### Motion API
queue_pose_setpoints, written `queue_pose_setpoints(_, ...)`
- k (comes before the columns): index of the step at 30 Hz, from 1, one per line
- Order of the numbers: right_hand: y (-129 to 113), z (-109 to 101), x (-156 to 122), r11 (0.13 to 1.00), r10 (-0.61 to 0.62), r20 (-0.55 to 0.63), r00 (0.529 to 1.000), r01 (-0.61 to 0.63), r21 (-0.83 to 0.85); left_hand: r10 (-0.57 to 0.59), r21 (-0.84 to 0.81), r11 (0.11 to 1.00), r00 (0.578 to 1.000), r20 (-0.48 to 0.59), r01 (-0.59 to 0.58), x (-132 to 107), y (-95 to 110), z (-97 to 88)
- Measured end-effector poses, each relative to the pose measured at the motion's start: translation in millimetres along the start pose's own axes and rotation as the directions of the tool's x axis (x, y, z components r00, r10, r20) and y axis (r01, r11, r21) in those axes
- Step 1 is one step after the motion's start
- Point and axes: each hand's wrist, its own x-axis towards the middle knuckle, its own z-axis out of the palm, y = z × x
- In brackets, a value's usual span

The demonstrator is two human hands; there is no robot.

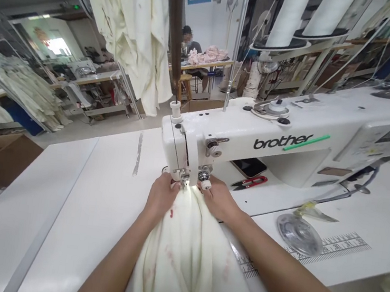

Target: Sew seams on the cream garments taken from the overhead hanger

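Note:
Cream fabric (183, 259) with small reddish marks hangs in folds from under the needle area of a white sewing machine (231, 146) toward me. My left hand (163, 192) is closed on the fabric's gathered edge, just left of the presser foot (185, 180). On the other side, my right hand (219, 198) grips the fabric close to the needle, its fingertips partly hidden behind the machine head's knob. The fabric's end beneath the machine head is out of sight.
Red-handled thread snips (250, 183) and a phone (249, 166) lie under the machine arm. A clear round dish (299, 234) sits at right by a printed ruler. Thread cones (289, 19) stand behind; cream garments (131, 27) hang at back left. A person sits farther off.

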Motion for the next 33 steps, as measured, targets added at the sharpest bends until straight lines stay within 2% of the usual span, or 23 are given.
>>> queue_pose_setpoints(15,-3.0,-2.2,1.4,0.995,0.038,0.029,0.999,-0.041,0.091,0.027,-0.053,0.998,0.999,0.042,-0.024,-3.2,-3.8,-1.0)
queue_pose_setpoints(23,-2.6,-8.8,-0.8,0.984,0.055,0.131,0.99,-0.076,0.162,0.062,-0.101,0.993,0.997,0.05,-0.056,-3.0,-4.0,-1.9)
queue_pose_setpoints(27,-0.6,-6.6,4.5,0.985,0.052,0.132,0.99,-0.073,0.155,0.099,-0.131,0.987,0.993,0.072,-0.089,-0.1,-0.6,-1.8)
queue_pose_setpoints(30,-5.1,-13.2,2.9,0.985,0.015,0.148,0.989,-0.041,0.169,0.12,-0.159,0.982,0.986,0.112,-0.101,-6.6,6.9,-10.9)
queue_pose_setpoints(33,-19.6,-23.4,-10.9,0.974,-0.086,0.197,0.977,0.041,0.221,0.153,-0.197,0.973,0.976,0.155,-0.122,-36.0,13.0,-33.1)
